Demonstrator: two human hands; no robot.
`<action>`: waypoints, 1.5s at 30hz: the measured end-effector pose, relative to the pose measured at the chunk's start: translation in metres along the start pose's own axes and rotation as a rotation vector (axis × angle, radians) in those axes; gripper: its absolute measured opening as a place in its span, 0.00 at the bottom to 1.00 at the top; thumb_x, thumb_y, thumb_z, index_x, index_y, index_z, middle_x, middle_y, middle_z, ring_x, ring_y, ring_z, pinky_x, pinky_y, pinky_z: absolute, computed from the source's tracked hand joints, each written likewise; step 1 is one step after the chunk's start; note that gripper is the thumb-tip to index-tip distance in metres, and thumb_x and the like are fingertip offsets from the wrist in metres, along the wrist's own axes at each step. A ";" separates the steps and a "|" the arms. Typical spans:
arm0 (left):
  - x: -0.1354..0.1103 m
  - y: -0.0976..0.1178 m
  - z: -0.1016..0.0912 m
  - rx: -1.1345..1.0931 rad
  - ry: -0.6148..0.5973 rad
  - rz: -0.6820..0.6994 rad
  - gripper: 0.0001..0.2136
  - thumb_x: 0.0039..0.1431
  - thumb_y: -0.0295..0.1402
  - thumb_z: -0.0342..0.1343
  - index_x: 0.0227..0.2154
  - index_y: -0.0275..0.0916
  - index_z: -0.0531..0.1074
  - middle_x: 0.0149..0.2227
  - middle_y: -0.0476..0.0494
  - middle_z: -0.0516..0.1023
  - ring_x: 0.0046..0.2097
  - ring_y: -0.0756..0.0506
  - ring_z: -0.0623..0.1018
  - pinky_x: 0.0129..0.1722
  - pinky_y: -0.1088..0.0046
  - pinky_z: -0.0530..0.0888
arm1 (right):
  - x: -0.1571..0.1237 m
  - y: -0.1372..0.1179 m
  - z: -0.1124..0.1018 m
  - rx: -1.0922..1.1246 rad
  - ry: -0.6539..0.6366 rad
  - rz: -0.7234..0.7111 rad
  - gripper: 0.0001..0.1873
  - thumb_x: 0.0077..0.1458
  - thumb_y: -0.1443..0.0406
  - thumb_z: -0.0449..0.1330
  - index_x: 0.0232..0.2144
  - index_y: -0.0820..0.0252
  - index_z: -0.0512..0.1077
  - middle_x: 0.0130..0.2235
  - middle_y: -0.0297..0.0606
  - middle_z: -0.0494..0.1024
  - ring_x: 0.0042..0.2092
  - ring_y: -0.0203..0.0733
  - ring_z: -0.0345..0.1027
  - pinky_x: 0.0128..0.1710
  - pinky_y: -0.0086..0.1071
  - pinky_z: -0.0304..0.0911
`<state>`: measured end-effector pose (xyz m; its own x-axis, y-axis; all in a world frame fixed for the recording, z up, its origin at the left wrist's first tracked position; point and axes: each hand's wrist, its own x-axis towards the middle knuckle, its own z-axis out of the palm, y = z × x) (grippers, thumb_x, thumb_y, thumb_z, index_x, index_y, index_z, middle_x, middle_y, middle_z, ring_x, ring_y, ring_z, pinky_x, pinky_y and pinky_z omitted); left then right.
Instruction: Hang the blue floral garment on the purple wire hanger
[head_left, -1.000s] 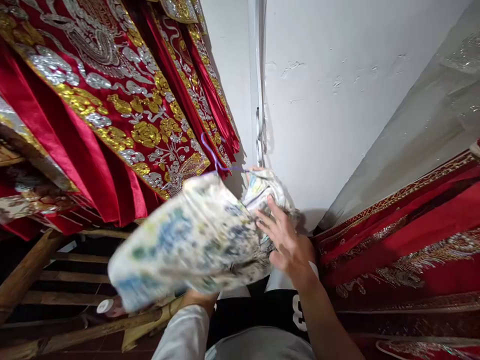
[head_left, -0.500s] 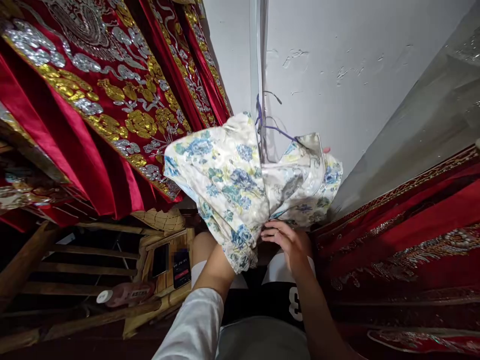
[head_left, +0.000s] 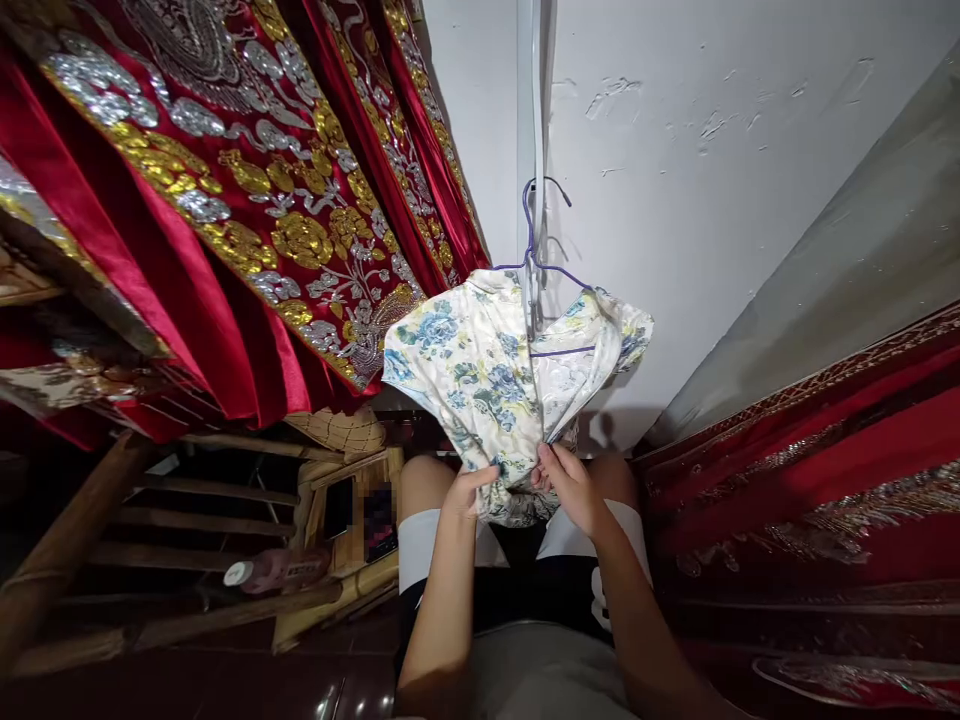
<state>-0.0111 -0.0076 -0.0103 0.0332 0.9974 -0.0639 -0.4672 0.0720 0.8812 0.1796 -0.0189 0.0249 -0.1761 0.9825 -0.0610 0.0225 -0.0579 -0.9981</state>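
Observation:
A white shirt [head_left: 487,375] with blue floral print hangs in front of me on a purple wire hanger [head_left: 559,268], its front partly open. The hanger's bar shows through the neck opening. My left hand [head_left: 471,490] grips the lower left part of the shirt, thumb on top and the other fingers hidden behind the cloth. At the edge of the front opening, my right hand [head_left: 568,482] pinches the fabric between thumb and fingers. The shirt's lower end is bunched between my knees.
Red embroidered cloth [head_left: 300,200] hangs at the left, with more red cloth [head_left: 840,500] at the right. A pale cable [head_left: 538,100] runs down the white wall [head_left: 675,150]. At lower left, a bamboo chair [head_left: 210,520] holds a pink bottle [head_left: 281,570] and a phone [head_left: 381,520].
My left hand has come out from inside the shirt and now grips its lower left side. The shirt hangs straighter and narrower on the hanger. My right hand still holds the front edge.

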 end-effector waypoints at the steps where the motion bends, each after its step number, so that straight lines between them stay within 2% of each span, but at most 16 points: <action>1: 0.000 0.002 0.007 -0.007 0.003 -0.027 0.27 0.33 0.47 0.76 0.36 0.37 0.80 0.41 0.33 0.84 0.55 0.25 0.79 0.57 0.44 0.75 | 0.002 -0.002 0.002 0.010 -0.011 -0.002 0.28 0.59 0.37 0.55 0.27 0.54 0.69 0.26 0.36 0.75 0.29 0.43 0.69 0.30 0.36 0.63; 4: 0.002 0.009 0.020 0.014 0.084 -0.026 0.30 0.36 0.41 0.75 0.45 0.37 0.78 0.45 0.34 0.83 0.54 0.30 0.80 0.57 0.50 0.75 | 0.005 -0.012 0.006 0.033 -0.046 -0.026 0.28 0.56 0.38 0.58 0.23 0.54 0.67 0.22 0.34 0.70 0.25 0.39 0.63 0.25 0.34 0.59; 6: 0.005 0.011 0.021 0.086 0.213 0.086 0.30 0.40 0.41 0.74 0.48 0.37 0.76 0.45 0.36 0.83 0.53 0.33 0.80 0.56 0.54 0.76 | 0.005 -0.017 0.006 0.031 -0.023 -0.043 0.28 0.54 0.39 0.60 0.22 0.54 0.67 0.21 0.34 0.69 0.23 0.38 0.61 0.24 0.33 0.58; 10: 0.009 -0.006 0.021 0.364 0.676 0.585 0.23 0.52 0.40 0.66 0.50 0.38 0.72 0.49 0.37 0.77 0.52 0.40 0.78 0.57 0.59 0.73 | 0.005 -0.017 0.001 -0.006 0.120 -0.033 0.25 0.54 0.42 0.61 0.24 0.56 0.70 0.21 0.34 0.70 0.23 0.37 0.60 0.24 0.33 0.58; 11: 0.008 -0.013 0.024 0.439 0.736 0.713 0.20 0.55 0.38 0.64 0.50 0.38 0.71 0.51 0.37 0.75 0.53 0.40 0.76 0.58 0.59 0.72 | 0.005 -0.016 0.000 -0.014 0.149 -0.019 0.24 0.53 0.43 0.61 0.24 0.57 0.71 0.21 0.34 0.70 0.23 0.37 0.60 0.24 0.33 0.57; 13: 0.004 -0.028 0.034 0.585 0.640 0.829 0.16 0.59 0.35 0.61 0.50 0.40 0.72 0.52 0.37 0.74 0.56 0.40 0.75 0.59 0.59 0.70 | 0.006 -0.011 0.000 -0.032 0.171 -0.002 0.23 0.52 0.44 0.62 0.25 0.57 0.72 0.21 0.34 0.71 0.22 0.37 0.60 0.23 0.33 0.56; 15: -0.001 -0.040 0.047 0.661 0.377 0.733 0.15 0.61 0.33 0.60 0.51 0.40 0.72 0.49 0.37 0.76 0.53 0.41 0.77 0.56 0.61 0.73 | 0.006 -0.010 0.002 -0.048 0.144 -0.015 0.22 0.52 0.46 0.62 0.25 0.58 0.72 0.21 0.34 0.72 0.22 0.37 0.60 0.23 0.32 0.56; 17: -0.003 -0.048 0.055 0.645 0.217 0.597 0.11 0.64 0.33 0.58 0.48 0.40 0.74 0.44 0.39 0.79 0.45 0.42 0.79 0.48 0.64 0.75 | 0.006 -0.012 0.003 -0.062 0.097 -0.038 0.20 0.53 0.48 0.62 0.25 0.58 0.72 0.20 0.35 0.73 0.22 0.37 0.61 0.23 0.32 0.57; 19: -0.003 -0.052 0.058 0.636 0.184 0.554 0.06 0.66 0.34 0.55 0.40 0.40 0.75 0.37 0.42 0.79 0.39 0.44 0.78 0.41 0.66 0.74 | 0.009 -0.019 0.001 -0.097 0.052 -0.048 0.19 0.55 0.51 0.61 0.23 0.58 0.72 0.20 0.34 0.73 0.21 0.36 0.61 0.23 0.31 0.57; 22: 0.001 -0.054 0.052 0.707 0.159 0.596 0.06 0.66 0.33 0.54 0.33 0.40 0.73 0.32 0.44 0.76 0.36 0.44 0.76 0.38 0.68 0.72 | 0.024 -0.043 -0.007 -0.116 0.067 -0.053 0.17 0.55 0.54 0.62 0.22 0.58 0.72 0.19 0.33 0.71 0.19 0.34 0.60 0.20 0.30 0.55; 27: 0.006 -0.062 0.047 0.785 0.094 0.612 0.07 0.67 0.33 0.52 0.31 0.42 0.69 0.32 0.44 0.73 0.36 0.44 0.75 0.37 0.69 0.71 | 0.075 -0.113 -0.021 0.030 0.161 -0.193 0.17 0.52 0.53 0.67 0.25 0.60 0.73 0.20 0.32 0.72 0.19 0.30 0.58 0.17 0.26 0.53; 32: 0.014 -0.062 0.045 0.841 -0.099 0.654 0.07 0.67 0.31 0.50 0.33 0.40 0.71 0.32 0.42 0.73 0.35 0.44 0.74 0.36 0.69 0.71 | 0.103 -0.168 -0.023 0.148 0.205 -0.407 0.13 0.57 0.58 0.65 0.29 0.63 0.75 0.22 0.31 0.71 0.20 0.27 0.59 0.17 0.22 0.52; 36: 0.034 -0.018 0.052 0.867 -0.255 0.679 0.07 0.67 0.32 0.54 0.38 0.39 0.76 0.35 0.40 0.77 0.39 0.43 0.77 0.42 0.67 0.73 | 0.097 -0.170 -0.021 0.117 0.169 -0.445 0.10 0.60 0.61 0.62 0.31 0.63 0.75 0.21 0.30 0.71 0.19 0.27 0.60 0.17 0.22 0.52; 39: 0.058 0.045 0.072 0.794 -0.153 0.848 0.14 0.67 0.35 0.56 0.53 0.42 0.75 0.43 0.39 0.80 0.45 0.42 0.78 0.48 0.65 0.73 | 0.087 -0.162 -0.019 0.082 0.164 -0.451 0.09 0.59 0.61 0.62 0.30 0.61 0.74 0.20 0.29 0.71 0.18 0.28 0.60 0.17 0.23 0.52; 41: 0.074 0.091 0.089 0.784 -0.058 1.001 0.17 0.70 0.35 0.52 0.59 0.42 0.71 0.44 0.40 0.80 0.43 0.44 0.78 0.48 0.65 0.73 | 0.083 -0.160 -0.018 0.064 0.166 -0.451 0.09 0.59 0.62 0.61 0.28 0.61 0.73 0.19 0.29 0.70 0.18 0.28 0.59 0.17 0.23 0.52; 45: 0.090 0.155 0.119 1.033 -0.222 1.107 0.11 0.71 0.36 0.51 0.47 0.40 0.77 0.40 0.43 0.80 0.40 0.46 0.77 0.44 0.69 0.73 | 0.085 -0.160 -0.019 0.027 0.171 -0.485 0.10 0.59 0.61 0.61 0.27 0.60 0.72 0.18 0.28 0.67 0.19 0.29 0.58 0.20 0.25 0.53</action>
<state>0.0244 0.0938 0.1765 0.2641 0.5220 0.8110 0.4518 -0.8099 0.3742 0.1798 0.0771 0.1794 0.0036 0.9123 0.4096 -0.0479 0.4093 -0.9112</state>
